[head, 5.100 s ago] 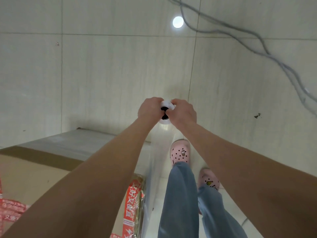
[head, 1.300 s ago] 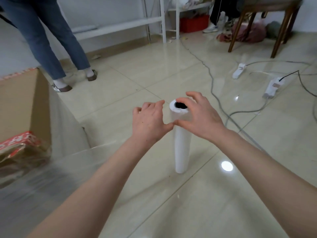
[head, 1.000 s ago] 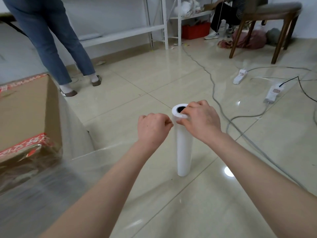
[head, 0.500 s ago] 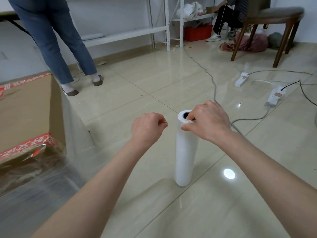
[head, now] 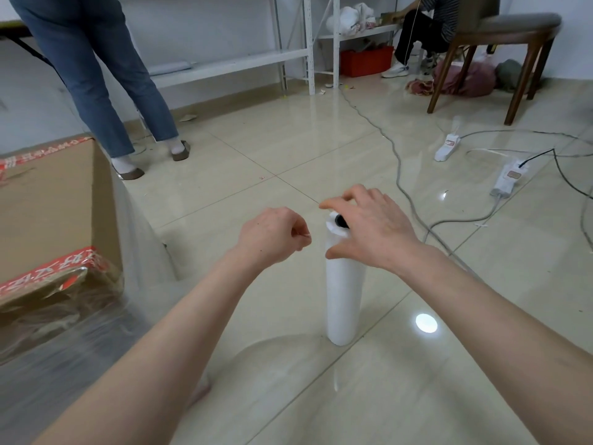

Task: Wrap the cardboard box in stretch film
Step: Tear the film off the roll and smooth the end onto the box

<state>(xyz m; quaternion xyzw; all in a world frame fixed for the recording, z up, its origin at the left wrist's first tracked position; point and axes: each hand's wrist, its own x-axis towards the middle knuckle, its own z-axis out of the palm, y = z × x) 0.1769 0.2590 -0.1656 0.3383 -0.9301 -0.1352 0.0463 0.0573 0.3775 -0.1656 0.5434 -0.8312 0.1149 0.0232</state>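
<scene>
**Right hand spread over the upright roll, left hand curled beside it**

The right hand (head: 373,232) has its fingers apart and slightly bent over the top of the film roll (head: 343,300). The thumb points along the roll's upper side. Whether the palm touches the rim cannot be told. The dark hole of the core shows just under the fingers.

The left hand (head: 272,239) is just left of the roll's top and apart from it. Its fingers are curled into the palm with the thumb laid against the forefinger. Whether they nip an edge of film cannot be told.

The white roll stands upright on the floor (head: 288,139) of glossy tiles, between the two forearms.

The cardboard box (head: 48,213) sits at the left edge, well apart from the roll, with red printed tape along its edges. Clear stretch film (head: 80,348) clings over its near lower corner and spreads in a wrinkled sheet across the lower left, under the left forearm.

Farther out, a person in jeans (head: 96,75) stands behind the box. White shelving (head: 308,43) lines the wall, a wooden chair (head: 500,43) stands at the right, and two power strips (head: 510,178) lie among grey cables.
</scene>
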